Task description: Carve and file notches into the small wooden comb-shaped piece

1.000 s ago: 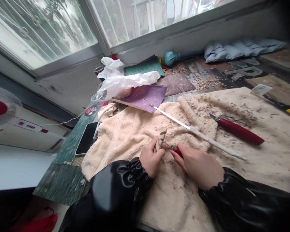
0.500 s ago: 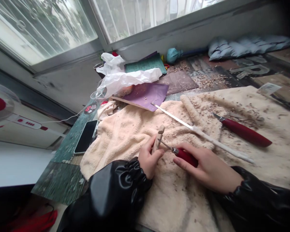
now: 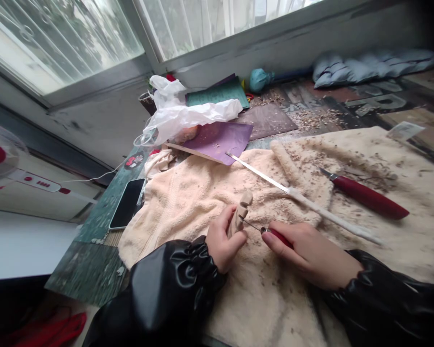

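Note:
A small notched piece of carved wood [image 3: 244, 202] stands up out of my left hand [image 3: 222, 240], which is closed around its lower part. My right hand [image 3: 307, 250] grips the red handle of a thin-bladed carving knife [image 3: 282, 238]. The blade points left, and its tip meets the wood just below a notch. Under both hands spreads a cream towel [image 3: 188, 207] strewn with wood shavings. To the right lies a second red-handled knife [image 3: 372, 196]. A long, narrow metal tool with a white-wrapped handle [image 3: 321, 212] lies slantwise beyond my hands.
A phone [image 3: 128, 204] lies at the table's left side. Further back are a purple sheet [image 3: 220, 140], a white plastic bag [image 3: 195, 115] and a green mat [image 3: 220, 96]. A pale blue cushion [image 3: 369, 70] rests by the wall. A fan [image 3: 0, 154] stands at left.
My left hand has turned the wood so its notches show more clearly. The knife in my right hand has rotated slightly, its tip staying at the wood.

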Tool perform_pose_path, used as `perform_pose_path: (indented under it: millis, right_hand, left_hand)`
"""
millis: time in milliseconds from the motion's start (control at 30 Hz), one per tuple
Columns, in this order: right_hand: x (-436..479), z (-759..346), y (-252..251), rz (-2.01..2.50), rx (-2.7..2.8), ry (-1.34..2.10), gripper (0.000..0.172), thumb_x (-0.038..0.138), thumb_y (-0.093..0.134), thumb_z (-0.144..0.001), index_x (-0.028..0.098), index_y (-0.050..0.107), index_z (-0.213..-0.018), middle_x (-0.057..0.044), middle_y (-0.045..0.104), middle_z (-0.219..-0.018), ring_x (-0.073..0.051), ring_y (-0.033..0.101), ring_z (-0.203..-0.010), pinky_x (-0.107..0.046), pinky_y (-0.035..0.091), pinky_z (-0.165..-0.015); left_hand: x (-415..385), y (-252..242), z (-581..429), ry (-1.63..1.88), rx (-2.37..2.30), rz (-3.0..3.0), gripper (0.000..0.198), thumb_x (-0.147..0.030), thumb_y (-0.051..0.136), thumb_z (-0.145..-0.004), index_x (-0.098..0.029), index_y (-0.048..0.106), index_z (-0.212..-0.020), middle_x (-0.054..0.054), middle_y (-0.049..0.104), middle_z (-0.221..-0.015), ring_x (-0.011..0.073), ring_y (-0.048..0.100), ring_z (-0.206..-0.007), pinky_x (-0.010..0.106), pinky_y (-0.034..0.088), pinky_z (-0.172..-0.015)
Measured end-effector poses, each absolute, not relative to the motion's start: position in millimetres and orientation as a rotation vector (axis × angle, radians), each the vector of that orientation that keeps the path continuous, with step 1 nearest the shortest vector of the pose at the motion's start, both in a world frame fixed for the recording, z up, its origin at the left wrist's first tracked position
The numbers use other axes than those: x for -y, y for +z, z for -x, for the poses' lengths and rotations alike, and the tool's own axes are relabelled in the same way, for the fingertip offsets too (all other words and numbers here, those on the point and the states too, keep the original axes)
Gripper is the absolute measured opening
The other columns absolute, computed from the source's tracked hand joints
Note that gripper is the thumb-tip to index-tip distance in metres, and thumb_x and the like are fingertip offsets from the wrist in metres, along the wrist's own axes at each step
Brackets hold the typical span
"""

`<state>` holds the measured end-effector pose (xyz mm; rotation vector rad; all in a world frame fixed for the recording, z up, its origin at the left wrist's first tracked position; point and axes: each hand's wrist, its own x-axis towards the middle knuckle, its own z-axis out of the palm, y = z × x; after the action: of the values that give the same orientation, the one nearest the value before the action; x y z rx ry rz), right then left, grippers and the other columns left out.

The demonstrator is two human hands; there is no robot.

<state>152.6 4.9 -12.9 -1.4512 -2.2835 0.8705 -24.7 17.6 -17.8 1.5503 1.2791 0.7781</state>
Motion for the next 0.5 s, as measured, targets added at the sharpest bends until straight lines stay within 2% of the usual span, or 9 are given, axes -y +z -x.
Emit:
perform_pose_path:
  millis: [100,300,500]
  right_hand:
    - [-6.3,-153.1,-14.4,1.490,2.316,0.885,0.043,0.045,0.026,-0.089,0.019,0.044,-0.060,-0.001,0.055,-0.056,-0.012,0.050,-0.052,-0.025,0.034,-0.052]
    - [-6.7,-149.9,-16.7,1.717,2.300,0.828,0.045,0.048,0.025,-0.088,0.019,0.046,-0.060,-0.002,0.059,-0.057,-0.015,0.055,-0.055,-0.025,0.031,-0.051]
    - [-5.4,-146.6,-20.4,1.850,2.282,0.620,0.046,0.051,0.026,-0.087,0.020,0.047,-0.060,-0.002,0.059,-0.055,-0.015,0.056,-0.054,-0.023,0.026,-0.047]
  left_hand:
    - [-16.8,-17.2,23.8,0.671,-1.323,-1.646,0.018,-0.017,0.044,-0.065,-0.018,0.047,-0.083,-0.004,0.039,-0.060,0.0113,0.037,-0.057,0.025,0.030,-0.057]
    - [-16.0,-18.5,18.4,0.613,-1.417,-1.708,0.016,-0.015,0.040,-0.066,-0.019,0.044,-0.081,-0.003,0.040,-0.062,0.0132,0.038,-0.059,0.027,0.027,-0.058]
    - [-15.0,-21.2,16.0,0.576,-1.505,-1.714,0.011,-0.015,0.039,-0.065,-0.020,0.041,-0.075,-0.002,0.040,-0.063,0.0149,0.039,-0.061,0.028,0.028,-0.060]
